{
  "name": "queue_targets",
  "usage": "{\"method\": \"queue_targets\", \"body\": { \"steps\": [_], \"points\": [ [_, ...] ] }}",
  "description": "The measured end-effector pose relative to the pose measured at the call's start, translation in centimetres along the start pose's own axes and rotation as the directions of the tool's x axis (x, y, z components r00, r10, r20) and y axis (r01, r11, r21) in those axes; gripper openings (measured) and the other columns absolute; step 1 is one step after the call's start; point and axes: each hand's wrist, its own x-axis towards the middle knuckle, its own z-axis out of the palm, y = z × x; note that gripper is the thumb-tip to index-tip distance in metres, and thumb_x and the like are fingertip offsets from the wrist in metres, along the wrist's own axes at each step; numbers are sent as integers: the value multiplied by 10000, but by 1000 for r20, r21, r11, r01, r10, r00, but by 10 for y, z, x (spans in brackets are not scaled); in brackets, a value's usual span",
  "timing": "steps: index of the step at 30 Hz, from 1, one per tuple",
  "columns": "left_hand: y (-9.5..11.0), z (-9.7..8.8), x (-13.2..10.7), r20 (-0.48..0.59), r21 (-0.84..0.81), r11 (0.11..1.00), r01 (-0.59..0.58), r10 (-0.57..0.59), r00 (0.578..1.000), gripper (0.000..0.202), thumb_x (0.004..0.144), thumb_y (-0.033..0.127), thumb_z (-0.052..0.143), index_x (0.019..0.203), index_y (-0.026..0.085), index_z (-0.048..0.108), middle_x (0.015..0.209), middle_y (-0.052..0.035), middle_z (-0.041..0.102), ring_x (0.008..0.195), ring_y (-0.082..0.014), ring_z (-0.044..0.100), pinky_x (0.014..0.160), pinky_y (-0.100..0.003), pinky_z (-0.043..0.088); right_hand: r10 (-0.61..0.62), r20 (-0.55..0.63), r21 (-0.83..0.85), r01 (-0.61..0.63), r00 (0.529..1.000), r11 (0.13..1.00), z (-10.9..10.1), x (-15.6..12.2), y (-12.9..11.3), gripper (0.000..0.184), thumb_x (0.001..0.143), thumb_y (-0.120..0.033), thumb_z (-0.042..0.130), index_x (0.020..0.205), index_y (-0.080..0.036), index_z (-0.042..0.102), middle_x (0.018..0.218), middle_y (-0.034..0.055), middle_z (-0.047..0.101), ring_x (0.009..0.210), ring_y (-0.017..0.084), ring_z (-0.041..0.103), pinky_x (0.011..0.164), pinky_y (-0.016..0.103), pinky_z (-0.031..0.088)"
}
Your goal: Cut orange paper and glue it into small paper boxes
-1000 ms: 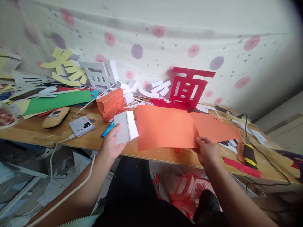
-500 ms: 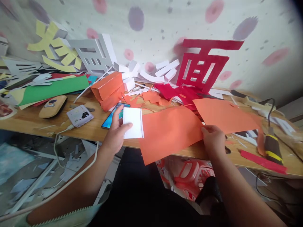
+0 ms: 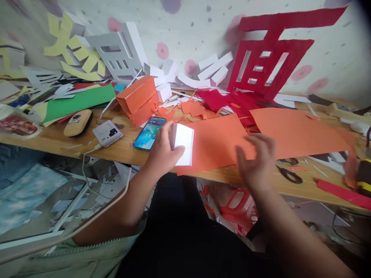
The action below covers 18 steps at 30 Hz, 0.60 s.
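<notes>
My left hand [image 3: 162, 152] grips a white folded foam piece [image 3: 183, 148] and sets it on the left edge of an orange paper sheet [image 3: 216, 141] lying at the wooden table's front. My right hand [image 3: 256, 164] hovers blurred over the sheet's right side with its fingers spread, holding nothing. A second orange sheet [image 3: 295, 131] lies to the right, overlapping the first. A lit phone [image 3: 149, 133] lies just left of my left hand.
A large red cut-out character [image 3: 269, 58] leans on the wall, with grey [image 3: 118, 54] and yellow [image 3: 72, 54] characters at the left. Scissors [image 3: 285, 173], a hot-glue tool [image 3: 363, 179], an orange box [image 3: 137, 98], green paper [image 3: 78, 102] and white scraps crowd the table [image 3: 58, 139].
My right hand let go of the orange sheet, which now lies flat. My left hand brought the white piece down onto the sheet's left edge. The camera moved closer and tilted down.
</notes>
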Motion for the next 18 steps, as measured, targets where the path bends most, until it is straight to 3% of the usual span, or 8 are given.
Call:
{"method": "queue_targets", "body": {
  "steps": [1, 3, 5, 7, 10, 14, 18],
  "points": [
    [2, 2, -1, 19, 100, 992, -76, 75, 997, 746, 588, 30, 727, 1271, 264, 541, 1248, -64, 530, 1256, -332, 413, 1032, -403, 371, -88, 169, 118, 68, 982, 991, 8, -3, -16, 364, 862, -277, 614, 1219, -212, 572, 1174, 140, 565, 1142, 286, 543, 967, 473, 476],
    [4, 4, -1, 86, 260, 940, -220, 204, 975, 727, 637, 100, 738, 1309, 267, 517, 1320, -69, 492, 1287, -337, 382, 1079, -432, 312, -206, 448, 308, 66, 870, 949, 25, -7, -42, 565, 848, -352, 650, 1359, -190, 473, 1331, 180, 496, 1183, 299, 541, 939, 448, 513],
    [2, 4, -1, 149, 271, 924, -271, 237, 960, 680, 684, 178, 742, 1320, 262, 516, 1329, -74, 492, 1256, -326, 414, 1056, -423, 328, -195, 528, 389, -31, 827, 921, 39, -9, -56, 719, 795, -424, 712, 1416, -206, 422, 1355, 173, 509, 1189, 312, 547, 941, 459, 513],
    [-2, 1, 0, 190, 182, 956, -232, 197, 962, 604, 723, 253, 733, 1295, 249, 538, 1259, -80, 544, 1160, -302, 491, 971, -386, 396, -157, 568, 451, -146, 808, 881, 46, -8, -57, 790, 760, -471, 739, 1435, -233, 405, 1329, 141, 564, 1168, 311, 571, 950, 461, 501],
    [-13, -5, 5, 187, 49, 993, -112, 101, 977, 485, 756, 299, 711, 1215, 230, 568, 1058, -70, 625, 950, -242, 580, 804, -321, 453, -179, 632, 505, -226, 754, 833, 47, -5, -49, 661, 805, -477, 694, 1390, -257, 479, 1236, 90, 645, 1086, 286, 619, 926, 427, 499],
    [-26, -11, 11, 177, 59, 995, -80, 68, 982, 411, 750, 293, 714, 1123, 217, 558, 905, -42, 635, 798, -187, 587, 690, -276, 444, -255, 613, 497, -114, 748, 860, 48, -4, -42, 419, 851, -468, 642, 1204, -241, 631, 1064, 66, 698, 931, 255, 640, 824, 378, 506],
    [-32, -12, 20, 209, 101, 987, -124, 101, 973, 413, 753, 279, 704, 1131, 220, 548, 811, -7, 605, 710, -150, 555, 632, -252, 421, -262, 592, 429, -23, 762, 903, 53, -8, -44, 358, 891, -490, 571, 1115, -225, 661, 1040, 85, 697, 916, 261, 632, 811, 383, 500]
  ]
}}
